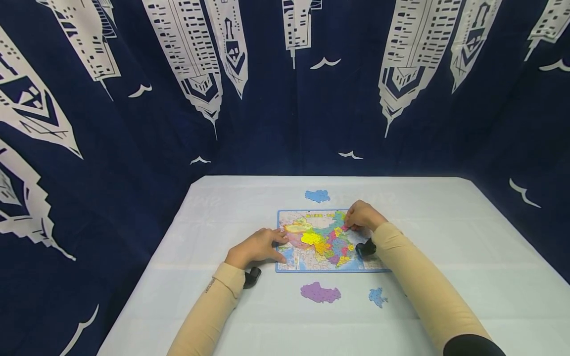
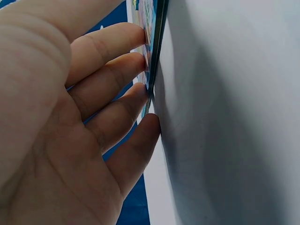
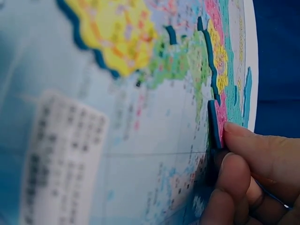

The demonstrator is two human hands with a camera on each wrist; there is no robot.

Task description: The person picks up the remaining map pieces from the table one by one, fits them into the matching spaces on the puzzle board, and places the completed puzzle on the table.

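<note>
Backdrop: dark blue cloth (image 1: pixel 298 113) hangs beyond the table and along its left, printed with pale upside-down towers and birds
Tabletop: we look down on a white table (image 1: pixel 209 212) that spreads out below the cloth toward the near side
Map board: we see the blue-rimmed map board (image 1: pixel 320 271) lying flat on the table, its long side running left to right; coloured map pieces cluster over its middle
Pink piece: we find the small pink piece (image 3: pixel 219 122) on the board's right half, toward the far side, just beside a yellow piece (image 3: pixel 219 58); whether it is fully seated or slightly raised, we cannot tell
Right hand: the right hand (image 1: pixel 362 216) reaches in from the right; its thumb and a finger pinch the pink piece by one end
Left hand: the left hand (image 1: pixel 258 245) rests at the board's left edge, fingers loosely extended and touching it, grasping nothing that we can see
Fingers to piece: from above, we place the pink piece to the left of the right fingertips; its long axis runs from them toward the yellow piece; the right hand is nearer, the left well apart
Loose pieces: we count a blue piece (image 1: pixel 317 196) past the board's far edge, a purple piece (image 1: pixel 320 292) on the near side, and a small blue piece (image 1: pixel 378 297) right of the purple one
</note>
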